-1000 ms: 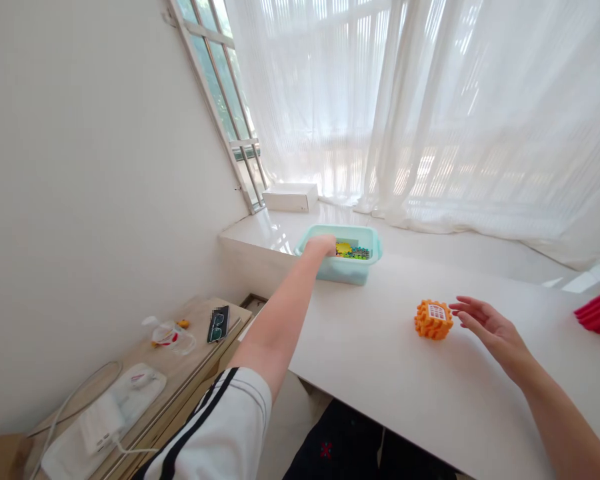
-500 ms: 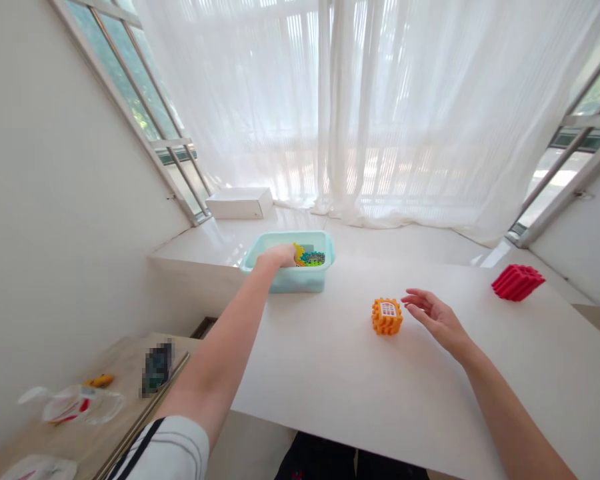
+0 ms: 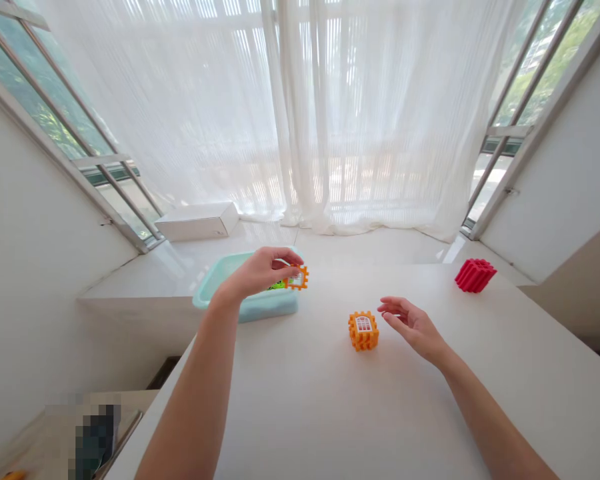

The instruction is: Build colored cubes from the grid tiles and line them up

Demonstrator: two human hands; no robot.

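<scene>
Across the white table (image 3: 325,407), a turquoise plastic bin (image 3: 245,308) sits at 11 o'clock, where my left hand (image 3: 258,273) pinches an orange-edged toy tile (image 3: 298,278) above its rim, while my open right hand (image 3: 413,325) hovers just beside an orange waffle-block cube (image 3: 363,331) at 12 o'clock, and a red ribbed block (image 3: 475,275) lies at 1 o'clock.
</scene>
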